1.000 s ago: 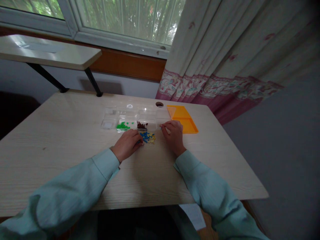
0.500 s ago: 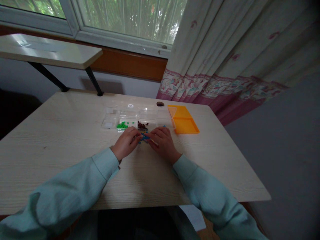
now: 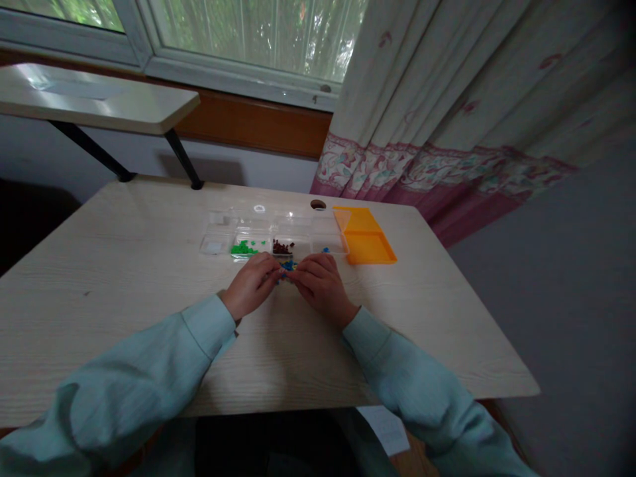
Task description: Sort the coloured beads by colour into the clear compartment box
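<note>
Small blue building pieces (image 3: pixel 288 265), with a little yellow among them, show between my two hands. My left hand (image 3: pixel 253 281) is closed on them from the left, thumb and fingers pinched together. From the right, my right hand (image 3: pixel 320 281) pinches the same cluster, its fingertips nearly meeting the left ones. Fingers hide most of the pieces, so their shape and joining cannot be made out. Just beyond the hands stands a clear compartment box (image 3: pixel 205 244). Green pieces (image 3: pixel 243 248) and dark brown pieces (image 3: pixel 283 247) lie in separate front compartments, and a few blue bits (image 3: pixel 326 250) sit farther right.
An orange tray (image 3: pixel 370 248) lies at the box's right end. Behind it the table (image 3: pixel 149 318) has a round cable hole (image 3: pixel 318 205). A raised shelf (image 3: pixel 149 112) on black legs stands at the back left. The curtain (image 3: pixel 397 159) hangs beyond the back right edge.
My fingers have shifted slightly around the blue pieces, and more of the blue and yellow shows above the fingertips. The view has moved a little; the box and tray stay put.
</note>
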`<state>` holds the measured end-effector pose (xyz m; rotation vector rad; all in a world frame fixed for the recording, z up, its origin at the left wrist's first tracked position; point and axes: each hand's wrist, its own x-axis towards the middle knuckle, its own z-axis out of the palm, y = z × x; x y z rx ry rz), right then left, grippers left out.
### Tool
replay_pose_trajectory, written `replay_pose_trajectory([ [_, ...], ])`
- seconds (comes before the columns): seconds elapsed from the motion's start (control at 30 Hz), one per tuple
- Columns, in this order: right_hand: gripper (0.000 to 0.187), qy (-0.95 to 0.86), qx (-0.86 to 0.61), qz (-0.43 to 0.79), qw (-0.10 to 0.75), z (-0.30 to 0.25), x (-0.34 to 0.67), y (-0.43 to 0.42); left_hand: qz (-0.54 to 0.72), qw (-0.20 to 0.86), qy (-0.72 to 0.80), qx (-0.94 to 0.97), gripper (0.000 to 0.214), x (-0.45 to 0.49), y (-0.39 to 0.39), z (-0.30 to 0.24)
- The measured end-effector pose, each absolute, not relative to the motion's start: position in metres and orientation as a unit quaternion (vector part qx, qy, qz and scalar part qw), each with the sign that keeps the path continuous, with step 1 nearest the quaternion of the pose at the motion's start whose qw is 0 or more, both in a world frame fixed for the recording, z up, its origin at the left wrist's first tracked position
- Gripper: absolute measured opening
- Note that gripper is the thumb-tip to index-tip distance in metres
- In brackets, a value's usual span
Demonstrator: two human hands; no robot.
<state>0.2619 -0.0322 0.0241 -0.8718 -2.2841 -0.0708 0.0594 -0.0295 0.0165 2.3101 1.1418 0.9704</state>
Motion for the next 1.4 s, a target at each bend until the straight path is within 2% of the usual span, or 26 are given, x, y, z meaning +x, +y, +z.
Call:
replay_pose_trajectory([
  [0.2,0.014,-0.866,-0.364,-0.022,0.342,0.023,0.268,-0.026,0.336,0.168,0.424,0.824,0.027,0.055,-0.027,0.019],
  [0.43,0.019,-0.783,-0.491,-0.043,0.380,0.020,0.298,0.001,0.250,0.134,0.387,0.877,0.022,0.042,-0.025,0.023],
  [0.67,0.021,-0.754,-0.550,-0.064,0.354,0.017,0.311,0.009,0.231,0.129,0.398,0.878,0.019,0.039,-0.023,0.016],
  [1.4,0.025,-0.765,-0.533,-0.051,0.359,0.018,0.302,0.003,0.210,0.107,0.408,0.882,0.019,0.048,-0.028,0.015],
])
